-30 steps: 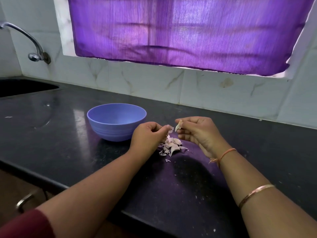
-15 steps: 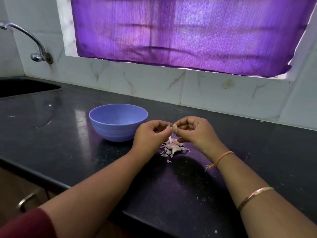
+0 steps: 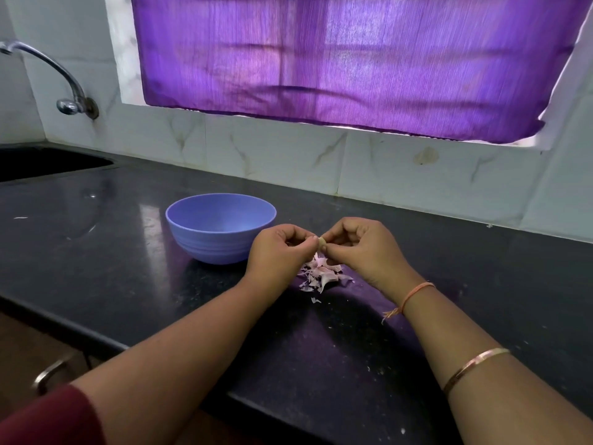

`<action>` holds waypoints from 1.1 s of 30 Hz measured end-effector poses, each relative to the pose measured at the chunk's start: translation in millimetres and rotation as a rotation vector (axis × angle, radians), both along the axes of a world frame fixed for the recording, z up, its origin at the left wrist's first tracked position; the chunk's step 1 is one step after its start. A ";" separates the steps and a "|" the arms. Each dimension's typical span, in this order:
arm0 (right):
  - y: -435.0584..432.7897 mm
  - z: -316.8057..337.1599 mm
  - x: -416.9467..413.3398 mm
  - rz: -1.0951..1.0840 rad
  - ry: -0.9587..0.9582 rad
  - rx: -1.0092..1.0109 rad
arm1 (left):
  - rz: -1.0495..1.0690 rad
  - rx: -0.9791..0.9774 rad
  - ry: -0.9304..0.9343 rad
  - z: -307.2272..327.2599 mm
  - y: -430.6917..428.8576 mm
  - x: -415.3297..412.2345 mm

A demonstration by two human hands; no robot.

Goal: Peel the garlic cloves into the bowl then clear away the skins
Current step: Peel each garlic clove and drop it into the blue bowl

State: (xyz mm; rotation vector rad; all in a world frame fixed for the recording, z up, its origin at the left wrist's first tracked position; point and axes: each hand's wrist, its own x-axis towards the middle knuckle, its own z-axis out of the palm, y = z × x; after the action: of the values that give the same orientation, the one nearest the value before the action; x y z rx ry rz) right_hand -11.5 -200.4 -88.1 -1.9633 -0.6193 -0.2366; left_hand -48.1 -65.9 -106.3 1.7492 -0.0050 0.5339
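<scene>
L hand (image 3: pixel 279 252) & R hand (image 3: pixel 369 248) meet mid-frame, fingers (image 3: pixel 338 231) curled, both pinching one clove (image 3: pixel 322 241) betw. them; forearms angle inward, R wrist bent.

My black stone counter (image 3: pixel 96 268) is glossy, the round lilac plastic bowl (image 3: pixel 208 247) smooth and matt, the pink garlic skins (image 3: pixel 321 275) papery, the curved metal tap (image 3: pixel 68 106) shiny.

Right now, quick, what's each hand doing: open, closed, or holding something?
Left hand: closed, fingertips pinching the garlic clove.
Right hand: closed, pinching the same clove from the other side.
</scene>
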 end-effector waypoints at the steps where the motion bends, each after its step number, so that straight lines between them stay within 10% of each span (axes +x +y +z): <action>1: 0.3 0.2 -0.1 0.011 0.018 0.012 | 0.007 0.004 -0.002 0.0 -0.2 0.3; 21: -3.7 11.8 -2.5 -0.017 0.338 0.650 | 0.071 0.080 0.070 -3.5 0.4 5.3; 33: -2.1 6.6 -5.0 0.077 0.419 0.425 | 0.032 0.058 0.014 -3.2 0.5 3.2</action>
State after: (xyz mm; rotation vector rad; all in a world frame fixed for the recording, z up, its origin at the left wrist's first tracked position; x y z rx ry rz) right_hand -16.5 -202.5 -81.5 -1.5124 -0.3337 0.0887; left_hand -44.9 -65.4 -109.5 1.8121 0.0175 0.5492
